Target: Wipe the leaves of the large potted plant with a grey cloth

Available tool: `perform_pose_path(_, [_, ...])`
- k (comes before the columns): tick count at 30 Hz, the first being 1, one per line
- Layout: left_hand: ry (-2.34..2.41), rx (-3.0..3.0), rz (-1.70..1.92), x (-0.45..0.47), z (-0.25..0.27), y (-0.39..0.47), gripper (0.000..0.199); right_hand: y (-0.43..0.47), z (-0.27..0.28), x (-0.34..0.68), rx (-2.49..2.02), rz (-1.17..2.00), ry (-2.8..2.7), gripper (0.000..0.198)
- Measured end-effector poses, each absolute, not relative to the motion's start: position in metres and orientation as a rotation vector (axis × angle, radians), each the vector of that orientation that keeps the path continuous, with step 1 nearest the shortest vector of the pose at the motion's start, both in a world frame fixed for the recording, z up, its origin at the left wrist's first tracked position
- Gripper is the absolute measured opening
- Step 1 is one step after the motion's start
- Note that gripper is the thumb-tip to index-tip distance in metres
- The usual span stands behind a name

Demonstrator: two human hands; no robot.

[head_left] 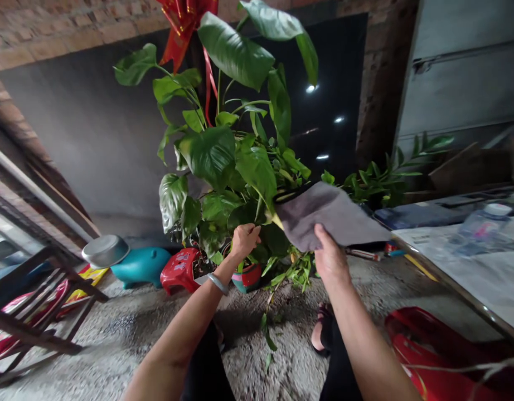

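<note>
A large potted plant (209, 156) with broad green leaves stands in front of me. Low among its leaves, my left hand (245, 240) is closed in a pinch beside a thin stem; what its fingers hold, if anything, is hidden. My right hand (330, 259) grips a grey cloth (330, 214) with dark edging, thumb on top and fingers underneath. The cloth reaches up to the leaves, next to a yellowish leaf (277, 220). A red and green pot (246, 277) shows beneath my left hand. Smaller trailing leaves (296, 273) hang near the floor between my hands.
On the left are a red plastic stool (179, 270), a teal animal-shaped stool (142, 264), a metal basin (106, 249) and a wooden chair (35, 312). A table (491, 273) with a clear bottle (483, 225) stands right. Something red (424, 345) lies below it.
</note>
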State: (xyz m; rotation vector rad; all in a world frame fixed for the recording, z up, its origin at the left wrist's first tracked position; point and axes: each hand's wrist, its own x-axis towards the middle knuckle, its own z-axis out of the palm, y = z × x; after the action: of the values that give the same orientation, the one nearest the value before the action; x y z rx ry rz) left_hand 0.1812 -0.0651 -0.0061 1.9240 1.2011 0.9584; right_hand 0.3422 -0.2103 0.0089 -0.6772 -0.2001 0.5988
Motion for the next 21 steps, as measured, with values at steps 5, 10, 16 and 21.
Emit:
perform_pose_path(5, [1.125,1.664,0.969,0.183,-0.005,-0.067,0.033,-0.235,-0.055,0.325,-1.032,0.905,0.054,0.049])
perform_pose_path(10, [1.075,1.602,0.984,0.184,-0.004,-0.067,0.030,-0.249,-0.018,0.341,-0.873,0.529,-0.094,0.061])
perform_pose_path(16, [1.082,1.560,1.001,0.189,-0.004,-0.071,0.028,-0.188,0.016,0.332,-0.920,0.525,-0.212,0.074])
perform_pose_path(21, [1.093,1.552,1.023,0.181,-0.008,-0.070,0.028,-0.226,-0.078,0.314,-1.081,0.775,-0.063,0.058])
